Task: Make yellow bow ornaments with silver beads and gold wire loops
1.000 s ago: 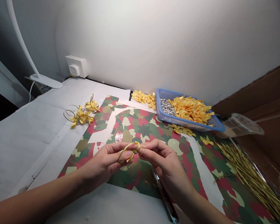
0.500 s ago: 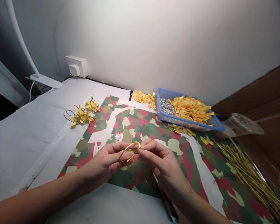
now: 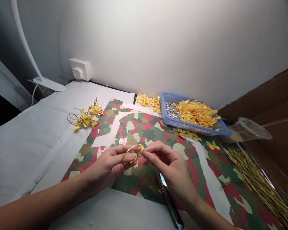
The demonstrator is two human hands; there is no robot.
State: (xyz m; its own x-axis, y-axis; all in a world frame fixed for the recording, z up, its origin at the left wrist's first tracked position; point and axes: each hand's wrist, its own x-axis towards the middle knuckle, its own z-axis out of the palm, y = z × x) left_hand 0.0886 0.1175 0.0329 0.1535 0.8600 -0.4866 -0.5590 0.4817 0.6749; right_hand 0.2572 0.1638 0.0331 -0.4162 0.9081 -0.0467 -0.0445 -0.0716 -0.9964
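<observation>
My left hand grips a thin gold wire ring with a small yellow ribbon bow at its top. The fingertips of my right hand pinch the ring at the bow, and part of the bow is hidden by my fingers. Both hands hover above camouflage-patterned wrapping paper. Just below my right hand lie a pair of scissors, their blades partly hidden by my wrist.
A blue plastic basket holds silver beads and many yellow bows. Finished gold-ring bow ornaments lie at the left. Gold strips lie at the right, beyond them a clear cup.
My right hand has shifted slightly, uncovering more of the scissors blade below it. The view has tilted a little. The ring and bow stay between my fingers.
</observation>
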